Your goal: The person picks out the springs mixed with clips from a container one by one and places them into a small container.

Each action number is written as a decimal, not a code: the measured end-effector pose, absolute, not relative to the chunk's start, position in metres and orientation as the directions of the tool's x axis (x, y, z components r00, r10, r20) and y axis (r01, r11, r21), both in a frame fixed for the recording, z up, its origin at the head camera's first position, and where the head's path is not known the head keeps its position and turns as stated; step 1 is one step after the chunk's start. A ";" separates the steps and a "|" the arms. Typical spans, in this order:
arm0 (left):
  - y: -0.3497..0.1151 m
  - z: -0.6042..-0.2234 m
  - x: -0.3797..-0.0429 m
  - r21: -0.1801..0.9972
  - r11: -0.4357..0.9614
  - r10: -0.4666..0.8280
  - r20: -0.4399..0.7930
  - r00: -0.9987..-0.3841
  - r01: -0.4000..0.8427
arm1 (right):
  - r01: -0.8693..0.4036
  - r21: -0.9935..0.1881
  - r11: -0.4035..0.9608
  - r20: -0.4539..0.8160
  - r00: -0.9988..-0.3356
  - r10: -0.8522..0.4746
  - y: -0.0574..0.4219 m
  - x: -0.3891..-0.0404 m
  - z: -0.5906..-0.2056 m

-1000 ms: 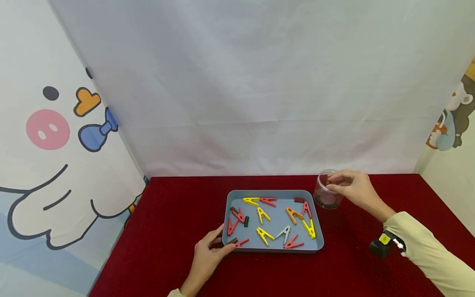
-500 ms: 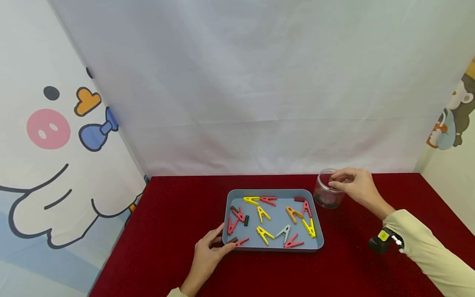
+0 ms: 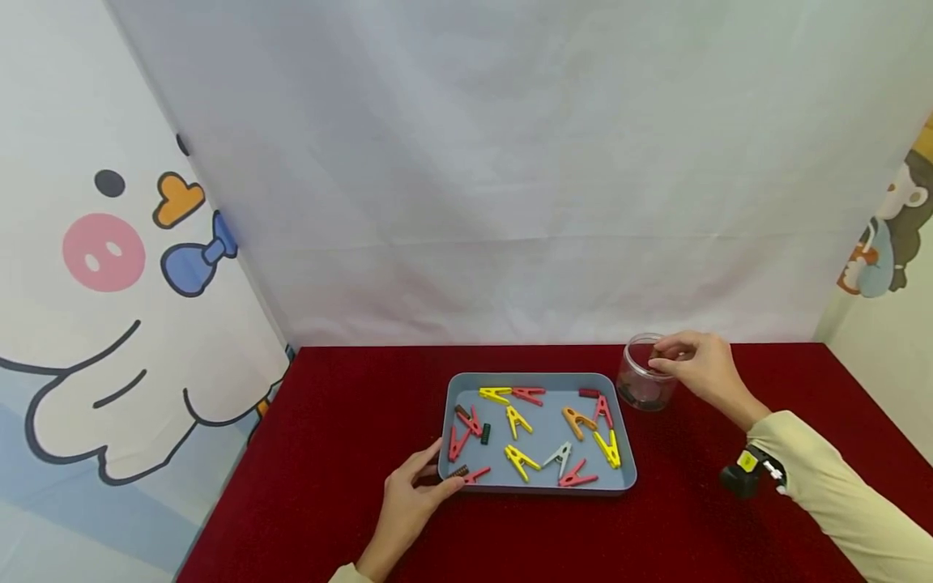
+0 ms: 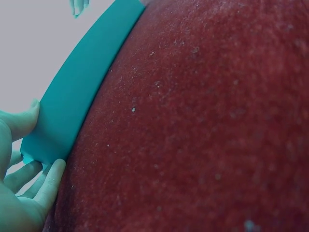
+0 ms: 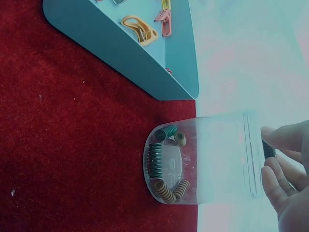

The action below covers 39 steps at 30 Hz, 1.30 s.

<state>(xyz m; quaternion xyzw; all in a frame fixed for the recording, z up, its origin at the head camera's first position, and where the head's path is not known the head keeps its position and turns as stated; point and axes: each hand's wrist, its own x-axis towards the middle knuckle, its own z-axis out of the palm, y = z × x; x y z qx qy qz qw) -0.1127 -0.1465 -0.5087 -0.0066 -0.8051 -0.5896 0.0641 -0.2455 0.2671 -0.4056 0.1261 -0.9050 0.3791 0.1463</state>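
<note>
My left hand [image 3: 408, 500] grips the near left corner of a blue-grey tray [image 3: 539, 489], thumb at the front rim and fingers around the side, as the left wrist view also shows. Clothespins in yellow, red, orange and pale grey, such as a yellow clothespin [image 3: 521, 462], lie scattered in the tray among a few small springs. At the mouth of a clear jar [image 3: 636, 392], my right hand [image 3: 703, 371] pinches a spring [image 5: 269, 149] between thumb and fingers. Several green and brown springs [image 5: 155, 160] rest at the jar's bottom.
The jar stands just beyond the tray's far right corner. A red cloth [image 3: 350, 421] covers the table, and a white curtain [image 3: 510, 267] hangs along its back edge. Printed cartoon panels [image 3: 109, 324] flank the left and right sides.
The right hand has shifted slightly to the right at the jar's mouth, still pinching the spring. The left hand and the tray stay put, and the head view has turned a little.
</note>
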 end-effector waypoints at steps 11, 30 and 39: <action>-0.139 -0.470 -0.099 0.958 0.280 -0.048 0.084 -0.995 0.067 | -0.348 -0.653 0.673 0.391 -0.916 -0.094 0.262 -0.246 -0.407; -0.146 -0.508 -0.113 0.960 0.277 -0.076 0.072 -0.994 0.049 | -0.359 -0.696 0.622 0.365 -0.923 -0.124 0.237 -0.236 -0.403; -0.146 -0.508 -0.114 0.962 0.269 -0.080 0.061 -0.995 0.038 | -0.362 -0.702 0.613 0.375 -0.920 -0.115 0.226 -0.234 -0.410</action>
